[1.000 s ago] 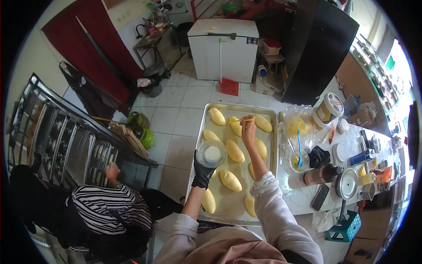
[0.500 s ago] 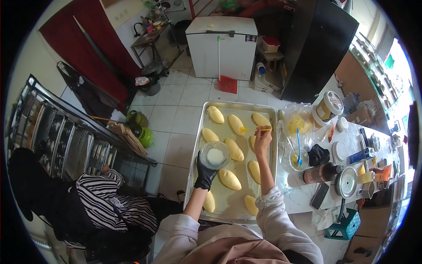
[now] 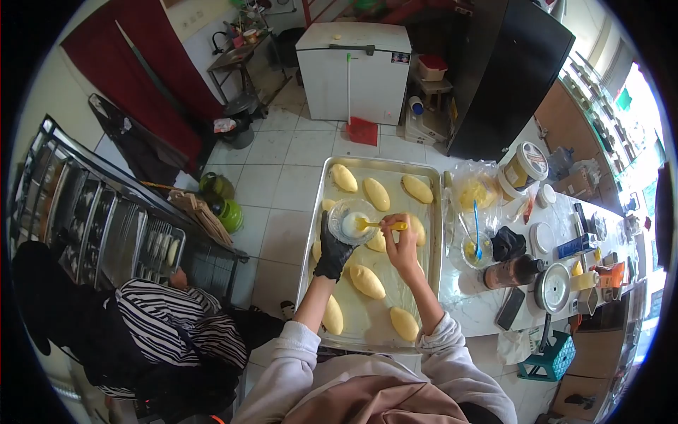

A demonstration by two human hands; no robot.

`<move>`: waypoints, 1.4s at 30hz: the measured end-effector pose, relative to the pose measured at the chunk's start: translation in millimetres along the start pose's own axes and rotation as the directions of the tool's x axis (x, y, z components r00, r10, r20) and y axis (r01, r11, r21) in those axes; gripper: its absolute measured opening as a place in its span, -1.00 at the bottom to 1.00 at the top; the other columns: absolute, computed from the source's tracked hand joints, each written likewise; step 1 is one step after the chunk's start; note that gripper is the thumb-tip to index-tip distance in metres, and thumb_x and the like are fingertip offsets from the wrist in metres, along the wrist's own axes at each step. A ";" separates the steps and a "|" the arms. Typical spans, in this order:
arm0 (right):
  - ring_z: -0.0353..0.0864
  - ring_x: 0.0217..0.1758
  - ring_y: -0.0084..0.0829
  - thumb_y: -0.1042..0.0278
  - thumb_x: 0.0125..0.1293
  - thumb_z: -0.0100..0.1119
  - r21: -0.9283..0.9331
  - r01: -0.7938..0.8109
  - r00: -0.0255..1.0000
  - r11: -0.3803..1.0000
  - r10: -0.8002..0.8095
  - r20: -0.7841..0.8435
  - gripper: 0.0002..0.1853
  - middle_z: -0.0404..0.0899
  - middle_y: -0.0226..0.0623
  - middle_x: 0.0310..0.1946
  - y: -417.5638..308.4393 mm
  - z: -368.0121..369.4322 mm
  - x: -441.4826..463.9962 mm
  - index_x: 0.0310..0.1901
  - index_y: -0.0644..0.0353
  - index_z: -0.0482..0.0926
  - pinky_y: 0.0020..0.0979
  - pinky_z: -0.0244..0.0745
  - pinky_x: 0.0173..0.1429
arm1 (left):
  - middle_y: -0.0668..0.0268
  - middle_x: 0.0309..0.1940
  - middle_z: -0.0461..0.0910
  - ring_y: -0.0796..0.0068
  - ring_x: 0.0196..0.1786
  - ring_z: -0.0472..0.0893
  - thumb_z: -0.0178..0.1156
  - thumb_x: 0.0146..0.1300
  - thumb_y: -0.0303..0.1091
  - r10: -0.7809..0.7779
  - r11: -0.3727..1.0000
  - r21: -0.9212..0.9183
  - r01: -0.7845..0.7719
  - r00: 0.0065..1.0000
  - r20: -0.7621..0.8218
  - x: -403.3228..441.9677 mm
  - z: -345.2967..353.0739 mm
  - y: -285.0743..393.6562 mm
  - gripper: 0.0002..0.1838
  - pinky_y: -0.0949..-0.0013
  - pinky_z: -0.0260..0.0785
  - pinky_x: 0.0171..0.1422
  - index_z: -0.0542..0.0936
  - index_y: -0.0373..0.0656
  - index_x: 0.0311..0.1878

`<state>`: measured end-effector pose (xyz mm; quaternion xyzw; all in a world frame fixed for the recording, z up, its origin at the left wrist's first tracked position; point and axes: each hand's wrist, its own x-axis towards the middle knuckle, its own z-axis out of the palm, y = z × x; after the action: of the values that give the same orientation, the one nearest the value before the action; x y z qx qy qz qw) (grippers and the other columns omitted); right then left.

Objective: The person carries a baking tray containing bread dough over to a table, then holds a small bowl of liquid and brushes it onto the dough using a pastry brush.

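A glass bowl (image 3: 341, 219) with white liquid is held over the tray by my left hand (image 3: 333, 249), which wears a black glove. My bare right hand (image 3: 401, 246) grips a yellow brush (image 3: 381, 225), its tip inside the bowl at the liquid. Beneath both hands lies a large metal tray (image 3: 357, 324) bearing several pale yellow oval dough pieces, among them one at the near middle (image 3: 367, 282) and one at the top right (image 3: 417, 189). The bowl and my arms hide some pieces in part.
A co-worker in a striped top (image 3: 166, 318) is at a tray rack (image 3: 106, 226) on the left. On the right, a table (image 3: 459, 304) holds a bowl with a blue utensil (image 3: 477, 247), a brown bottle (image 3: 515, 272), a phone (image 3: 510, 309) and tubs.
The brush has moved left from above the dough pieces into the bowl. My left hand has raised the bowl slightly away from me and to the right.
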<state>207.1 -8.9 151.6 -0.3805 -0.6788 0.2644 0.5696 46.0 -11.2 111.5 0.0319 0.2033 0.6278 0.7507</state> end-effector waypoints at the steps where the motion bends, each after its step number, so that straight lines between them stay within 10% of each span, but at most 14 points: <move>1: 0.56 -0.40 -0.42 0.63 0.17 0.04 -0.087 0.062 0.997 0.994 -0.057 0.057 -0.84 0.51 -0.13 -0.40 2.1 2.8 1.6 -0.28 0.25 0.26 -0.50 0.47 -0.31 | 0.14 0.17 0.28 0.10 0.22 0.30 -0.18 0.18 0.28 0.014 0.999 0.047 -0.015 1.000 0.023 2.5 1.7 3.5 -0.30 -0.12 0.17 0.23 0.25 -0.04 0.22; 7: 0.50 -0.44 -0.57 0.50 0.29 0.00 0.437 -0.077 0.950 0.896 0.199 -0.240 -0.90 0.48 -0.28 -0.42 26.6 36.4 41.5 -0.28 0.24 0.27 -0.56 0.44 -0.32 | 0.21 0.22 0.23 0.11 0.27 0.23 -0.25 0.21 0.24 0.050 0.998 0.028 -0.053 0.995 0.089 22.0 -6.6 34.0 -0.34 -0.15 0.10 0.26 0.23 0.01 0.25; 11: 0.52 -0.44 -0.53 0.47 0.29 0.00 0.292 -0.162 0.888 0.943 0.268 -0.373 -0.88 0.50 -0.24 -0.41 45.6 74.1 84.0 -0.27 0.26 0.27 -0.53 0.44 -0.33 | 0.24 0.22 0.24 0.13 0.28 0.21 -0.20 0.18 0.26 0.070 0.995 0.071 -0.072 0.997 0.036 17.2 -17.7 52.7 -0.33 -0.13 0.09 0.25 0.24 0.04 0.25; 24: 0.59 -0.36 -0.29 0.51 0.26 -0.03 -0.218 -0.191 0.981 0.957 0.177 -0.083 -0.90 0.51 -0.10 -0.39 113.8 111.3 71.8 -0.26 0.32 0.28 -0.40 0.47 -0.29 | 0.22 0.20 0.26 0.13 0.25 0.24 -0.14 0.14 0.29 0.126 0.991 -0.037 -0.129 0.988 -0.089 -26.5 -58.6 69.6 -0.31 -0.11 0.10 0.26 0.28 0.04 0.22; 42: 0.54 -0.47 -0.31 0.54 0.26 -0.04 -0.047 -0.208 0.932 0.977 0.184 -0.313 -0.92 0.51 -0.10 -0.50 116.7 120.9 88.5 -0.28 0.32 0.29 -0.39 0.42 -0.32 | 0.18 0.20 0.25 0.08 0.24 0.24 -0.14 0.13 0.31 0.116 0.985 -0.115 -0.131 0.985 -0.128 -40.4 -62.8 66.5 -0.29 -0.14 0.10 0.25 0.28 0.02 0.22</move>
<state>109.0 139.1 84.2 -0.5050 -0.5507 0.2306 0.6233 -42.7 -48.9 84.9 -0.0397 0.2068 0.6854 0.6970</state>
